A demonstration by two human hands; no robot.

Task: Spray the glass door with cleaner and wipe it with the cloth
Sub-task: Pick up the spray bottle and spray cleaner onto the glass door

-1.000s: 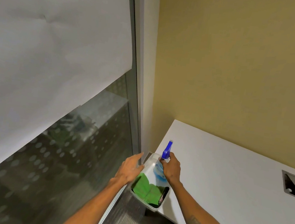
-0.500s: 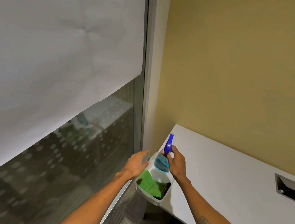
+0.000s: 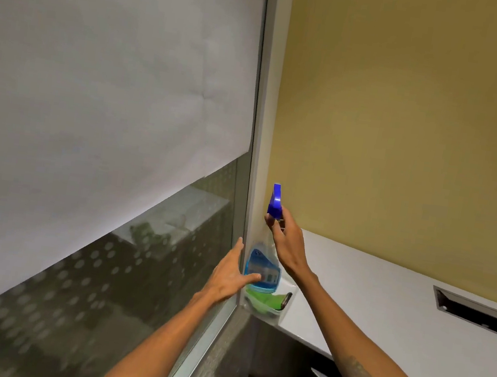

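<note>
Bottle is gripped at the neck by the right hand; left hand is spread empty alongside.

No legible text anywhere, the spray bottle label too blurred

Spray bottle now higher in right hand, above tub.

Clear plastic spray bottle with glossy blue head; reflective dotted glass door; matt white paper
</note>
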